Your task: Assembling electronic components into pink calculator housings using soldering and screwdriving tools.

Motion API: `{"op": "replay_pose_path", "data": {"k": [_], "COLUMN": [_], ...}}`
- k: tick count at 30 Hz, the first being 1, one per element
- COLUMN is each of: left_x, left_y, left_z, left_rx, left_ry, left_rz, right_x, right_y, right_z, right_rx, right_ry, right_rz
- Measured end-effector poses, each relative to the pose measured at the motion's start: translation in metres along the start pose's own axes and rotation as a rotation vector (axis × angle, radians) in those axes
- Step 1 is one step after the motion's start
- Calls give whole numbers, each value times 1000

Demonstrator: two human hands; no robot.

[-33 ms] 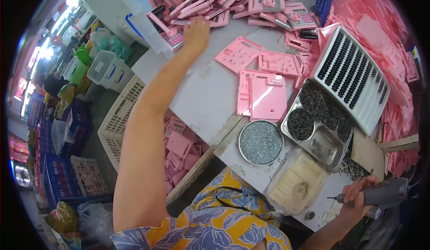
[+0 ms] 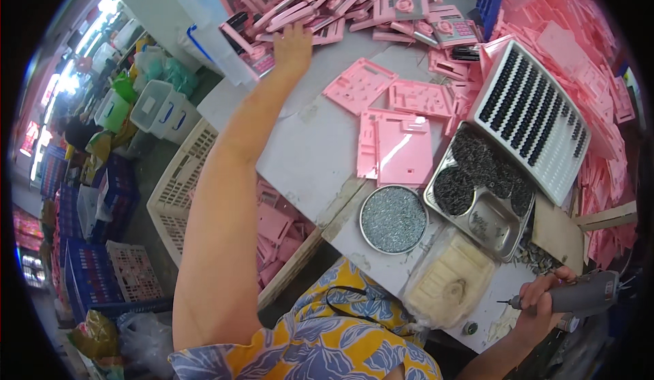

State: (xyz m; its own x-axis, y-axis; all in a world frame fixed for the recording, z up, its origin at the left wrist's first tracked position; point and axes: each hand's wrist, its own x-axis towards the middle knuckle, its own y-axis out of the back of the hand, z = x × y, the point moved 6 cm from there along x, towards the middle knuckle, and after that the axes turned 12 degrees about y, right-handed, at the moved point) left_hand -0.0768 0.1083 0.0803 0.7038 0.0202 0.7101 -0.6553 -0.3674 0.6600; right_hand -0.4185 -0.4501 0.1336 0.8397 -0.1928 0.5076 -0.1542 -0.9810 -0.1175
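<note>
The place was a small assembly workshop. A grey worktable (image 2: pixel 300 155) carried heaped pink moulded plastic panels (image 2: pixel 381 5), a round metal dish of small screws (image 2: pixel 393 219) and a divided steel tray of dark fasteners (image 2: pixel 477 182). White slatted plastic crates (image 2: pixel 180 182) stood alongside.

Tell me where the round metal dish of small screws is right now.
In the head view, the round dish of screws sits on the table's near edge, right of centre, between the pink plastic panel and the divided metal tray.

No visible change (same instant)
</note>
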Motion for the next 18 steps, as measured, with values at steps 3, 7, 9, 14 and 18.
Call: {"op": "replay_pose_path", "data": {"k": [3, 7, 9, 14, 18], "left_x": [42, 78, 88, 46, -53], "left_y": [-45, 9, 49, 121, 179], "left_z": [-9, -8, -33, -23, 88], "left_rx": [89, -323, -480, -1529, -2136], "left_ry": [-71, 53, 137, 486, 473], "left_rz": [-300, -419, -278, -485, -1041], "right_x": [-5, -11, -16, -41, -48], "right_y": [17, 41, 37, -4, -62], "right_z": [-4, -29, -41, -16, 84], "right_rx": [-17, -455, -774, -394, 212], "right_ry": [3, 221, 477, 424, -547], "right_rz": [-50, 156, 341, -7, -302]}}
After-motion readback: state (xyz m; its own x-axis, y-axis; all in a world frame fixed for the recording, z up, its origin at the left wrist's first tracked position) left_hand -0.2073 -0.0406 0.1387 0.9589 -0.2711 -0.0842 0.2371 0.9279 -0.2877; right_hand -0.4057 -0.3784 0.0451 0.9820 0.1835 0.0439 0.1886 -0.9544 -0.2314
